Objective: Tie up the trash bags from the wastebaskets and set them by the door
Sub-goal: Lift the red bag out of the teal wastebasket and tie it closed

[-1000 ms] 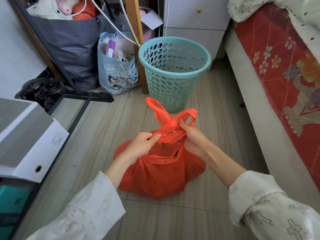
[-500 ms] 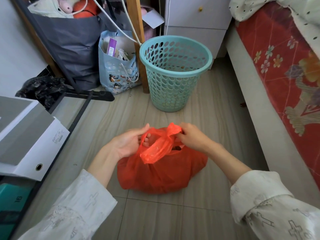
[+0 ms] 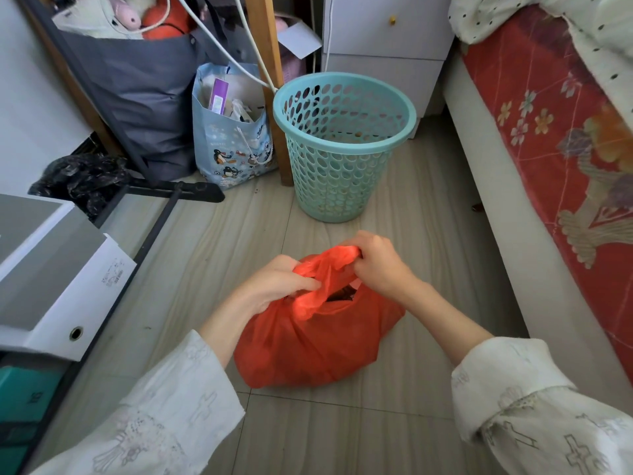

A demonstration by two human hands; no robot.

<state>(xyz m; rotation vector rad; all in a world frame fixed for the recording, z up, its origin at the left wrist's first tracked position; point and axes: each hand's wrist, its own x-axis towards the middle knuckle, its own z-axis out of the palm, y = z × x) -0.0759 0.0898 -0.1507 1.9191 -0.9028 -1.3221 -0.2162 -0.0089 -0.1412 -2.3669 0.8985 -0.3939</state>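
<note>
A full red trash bag sits on the tiled floor in front of me. Its two handles are crossed over the mouth, and a small dark gap still shows below them. My left hand pinches one handle on the left side of the mouth. My right hand is closed around the other handle at the upper right. Behind the bag stands a teal perforated wastebasket, upright, with no bag in it.
A bed with a red flowered cover runs along the right. White binders and a black rack base are at left. A blue paper bag, a grey bag, a wooden leg and white drawers stand behind.
The handles, held up high a second ago, have come down and are now pulled across the bag's mouth. Both hands have dropped lower and closer to the bag.
</note>
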